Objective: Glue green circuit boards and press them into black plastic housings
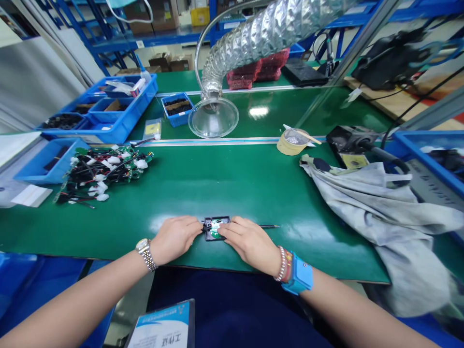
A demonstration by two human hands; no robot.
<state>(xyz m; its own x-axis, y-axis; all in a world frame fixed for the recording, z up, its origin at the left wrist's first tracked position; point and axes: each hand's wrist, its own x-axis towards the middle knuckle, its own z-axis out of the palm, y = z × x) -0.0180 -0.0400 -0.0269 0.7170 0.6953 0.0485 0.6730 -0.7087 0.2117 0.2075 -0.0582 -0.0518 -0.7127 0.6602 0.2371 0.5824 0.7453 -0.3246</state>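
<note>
A small black case (216,239) with a green circuit board (215,229) inside lies near the table's front edge. At its left side my left hand (176,238) has its fingers pressed together on a dark cable end. My right hand (250,241) rests over the case's right part, its fingers close together on the board and rim. A thin black cable (268,226) with a bare tip sticks out beyond my right hand. What lies under the right fingertips is hidden.
Wired boards (105,169) are heaped at the left beside blue bins (119,126). A fume funnel (213,119) hangs over the table's back. A yellow tub (291,144), a soldering iron stand (350,140) and a grey cloth (362,198) are at the right.
</note>
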